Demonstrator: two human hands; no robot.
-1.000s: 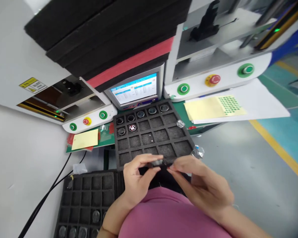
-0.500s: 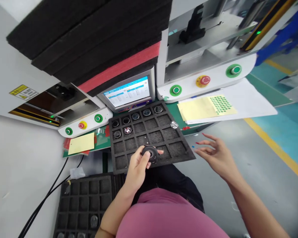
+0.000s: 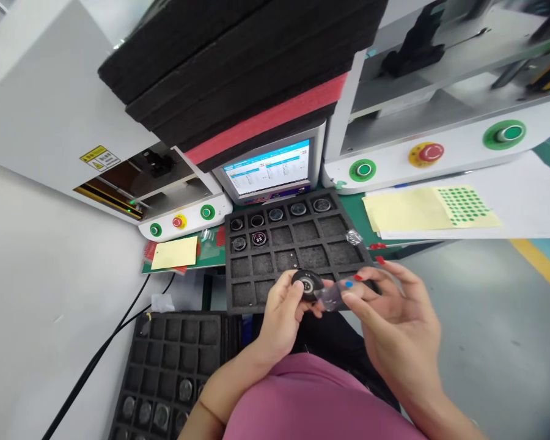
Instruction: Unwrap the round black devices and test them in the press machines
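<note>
My left hand (image 3: 278,315) is closed around the edge of a round black smartwatch body (image 3: 310,282), thumb on its face-up underside, which has a ringed centre with small contacts. To the right, my right hand (image 3: 401,321) pinches a clear plastic film (image 3: 332,297) with a blue dot on it. The film's left end meets or overlaps the watch's edge; I cannot tell whether it is stuck there. Both hands are above the front edge of a black foam tray (image 3: 250,263). In its far left pockets sit several round watches, one with a lit display (image 3: 258,239).
Behind the tray stands a monitor (image 3: 270,171) under stacked black foam (image 3: 238,73). Machines with green and red buttons (image 3: 426,154) flank it. Yellow sticker sheets (image 3: 403,211) lie at right, a yellow card (image 3: 174,253) at left. Another foam tray (image 3: 165,360) with watches is lower left.
My right hand has come in from the right to the watch, and the clear film now shows between the hands. The view has shifted left; my left hand still holds the watch.
</note>
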